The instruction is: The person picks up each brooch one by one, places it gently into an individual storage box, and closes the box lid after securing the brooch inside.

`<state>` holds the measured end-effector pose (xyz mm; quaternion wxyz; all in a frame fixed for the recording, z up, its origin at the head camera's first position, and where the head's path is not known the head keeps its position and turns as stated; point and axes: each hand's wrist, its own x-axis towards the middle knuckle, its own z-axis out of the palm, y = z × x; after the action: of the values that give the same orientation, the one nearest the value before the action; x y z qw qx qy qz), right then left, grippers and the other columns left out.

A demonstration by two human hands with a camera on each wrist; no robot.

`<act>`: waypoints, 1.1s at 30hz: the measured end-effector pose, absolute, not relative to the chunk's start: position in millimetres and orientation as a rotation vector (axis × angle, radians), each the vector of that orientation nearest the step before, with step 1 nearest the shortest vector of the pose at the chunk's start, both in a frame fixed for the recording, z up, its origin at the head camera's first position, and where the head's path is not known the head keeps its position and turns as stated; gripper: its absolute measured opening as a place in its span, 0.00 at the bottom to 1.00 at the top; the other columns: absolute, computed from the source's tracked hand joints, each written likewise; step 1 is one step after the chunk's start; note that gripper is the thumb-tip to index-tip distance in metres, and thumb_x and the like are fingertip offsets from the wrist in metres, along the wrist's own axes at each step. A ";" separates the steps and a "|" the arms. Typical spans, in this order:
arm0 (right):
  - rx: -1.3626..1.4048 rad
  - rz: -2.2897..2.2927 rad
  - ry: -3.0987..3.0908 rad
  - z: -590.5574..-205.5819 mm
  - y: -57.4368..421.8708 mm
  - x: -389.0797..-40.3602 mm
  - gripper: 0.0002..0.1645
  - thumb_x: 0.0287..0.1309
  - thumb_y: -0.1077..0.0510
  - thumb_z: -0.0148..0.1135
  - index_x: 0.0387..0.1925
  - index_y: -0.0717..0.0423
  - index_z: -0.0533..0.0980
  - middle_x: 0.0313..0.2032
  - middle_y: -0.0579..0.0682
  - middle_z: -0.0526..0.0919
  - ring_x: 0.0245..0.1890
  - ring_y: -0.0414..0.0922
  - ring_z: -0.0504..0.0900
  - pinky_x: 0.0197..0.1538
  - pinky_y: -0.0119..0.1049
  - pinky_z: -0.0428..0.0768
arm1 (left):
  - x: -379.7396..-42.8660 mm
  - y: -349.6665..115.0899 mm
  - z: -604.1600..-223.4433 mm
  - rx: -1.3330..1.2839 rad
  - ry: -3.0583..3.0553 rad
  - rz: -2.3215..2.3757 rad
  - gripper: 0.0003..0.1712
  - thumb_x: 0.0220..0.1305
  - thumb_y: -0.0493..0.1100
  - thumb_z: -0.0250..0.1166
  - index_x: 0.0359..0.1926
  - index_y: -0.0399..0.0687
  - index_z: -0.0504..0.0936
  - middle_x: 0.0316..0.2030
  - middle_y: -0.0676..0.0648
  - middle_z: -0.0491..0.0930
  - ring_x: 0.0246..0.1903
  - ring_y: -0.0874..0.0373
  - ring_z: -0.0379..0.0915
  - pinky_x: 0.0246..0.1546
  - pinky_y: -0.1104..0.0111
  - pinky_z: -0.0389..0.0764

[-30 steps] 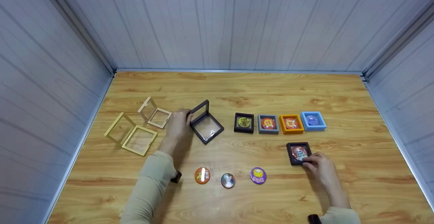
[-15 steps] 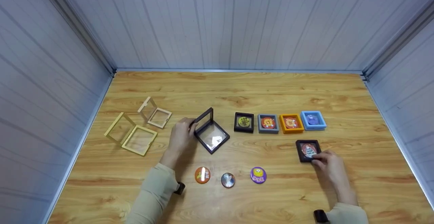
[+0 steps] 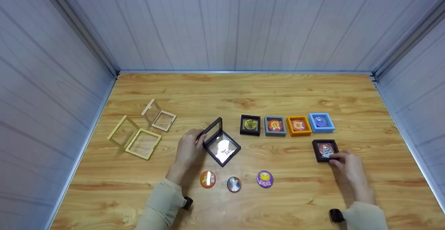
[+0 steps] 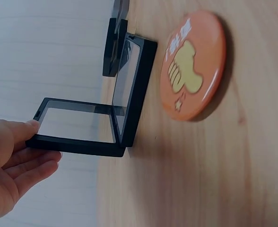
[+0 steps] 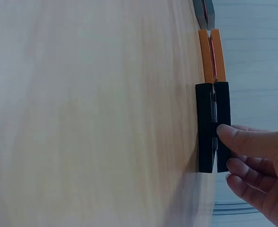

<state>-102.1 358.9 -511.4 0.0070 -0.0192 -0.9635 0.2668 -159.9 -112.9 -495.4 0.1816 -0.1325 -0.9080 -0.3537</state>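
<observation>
My left hand (image 3: 188, 148) pinches the raised lid of a black display frame (image 3: 222, 149), thumb on one face and fingers on the other in the left wrist view. The frame's base lies on the table with clear film and no badge in it. On the right, my right hand (image 3: 352, 169) grips the near edge of a small closed black frame (image 3: 325, 150) holding a round red badge with a tree picture. Seen from the right wrist, the thumb (image 5: 233, 137) presses the side of this frame, whose two halves lie nearly together.
Closed black (image 3: 250, 125), grey (image 3: 275, 126), orange (image 3: 299, 125) and blue (image 3: 321, 122) frames with badges form a row behind. Yellow (image 3: 143, 143) and pale wood (image 3: 164, 120) frames stand open at left. Orange (image 3: 208, 179), dark (image 3: 234, 184) and purple (image 3: 265, 179) badges lie in front.
My left hand has drawn the open black frame rightward and nearer to me. My right hand has slid the closed black frame right and slightly away, towards the blue frame.
</observation>
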 end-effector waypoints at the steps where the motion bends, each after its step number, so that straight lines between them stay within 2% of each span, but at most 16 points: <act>1: -0.050 0.825 -3.009 -511.2 360.1 -102.5 0.10 0.46 0.69 0.62 0.35 0.69 0.78 0.40 0.70 0.72 0.41 0.67 0.71 0.42 0.57 0.69 | -158.4 -112.5 -495.7 -0.371 -2.562 -0.997 0.07 0.55 0.36 0.61 0.33 0.35 0.81 0.26 0.45 0.78 0.26 0.56 0.74 0.28 0.65 0.75; 8: -0.040 0.794 -3.024 -510.8 366.8 -104.5 0.12 0.45 0.70 0.62 0.36 0.70 0.77 0.39 0.69 0.73 0.38 0.64 0.72 0.39 0.55 0.71 | -151.4 -108.6 -496.2 -0.364 -2.542 -1.023 0.07 0.55 0.36 0.61 0.33 0.35 0.81 0.24 0.46 0.78 0.24 0.59 0.73 0.25 0.68 0.75; 19: 0.053 0.751 -2.840 -504.5 355.3 -98.2 0.20 0.39 0.72 0.66 0.39 0.72 0.75 0.37 0.68 0.72 0.27 0.56 0.75 0.27 0.43 0.75 | -143.2 -106.0 -500.4 -0.378 -2.495 -1.091 0.07 0.55 0.36 0.61 0.32 0.34 0.81 0.23 0.47 0.78 0.23 0.60 0.73 0.24 0.69 0.75; 26: 0.110 0.830 -2.751 -501.8 329.9 -92.7 0.17 0.40 0.69 0.67 0.37 0.68 0.77 0.35 0.64 0.75 0.32 0.58 0.76 0.33 0.50 0.74 | -139.5 -104.1 -501.3 -0.365 -2.479 -1.134 0.07 0.55 0.36 0.62 0.32 0.35 0.81 0.24 0.47 0.78 0.24 0.60 0.73 0.25 0.70 0.76; 33: 0.313 0.898 -2.704 -507.6 294.9 -91.2 0.15 0.39 0.65 0.69 0.34 0.65 0.79 0.30 0.54 0.78 0.27 0.47 0.76 0.31 0.39 0.76 | -137.4 -102.6 -505.5 -0.348 -2.458 -1.172 0.08 0.55 0.38 0.62 0.33 0.36 0.81 0.25 0.48 0.78 0.25 0.60 0.73 0.27 0.71 0.76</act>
<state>-91.2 294.9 -507.6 0.1373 0.1080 -0.9345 0.3102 -137.4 -102.6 -505.5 0.1970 -0.1244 -0.8778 -0.4184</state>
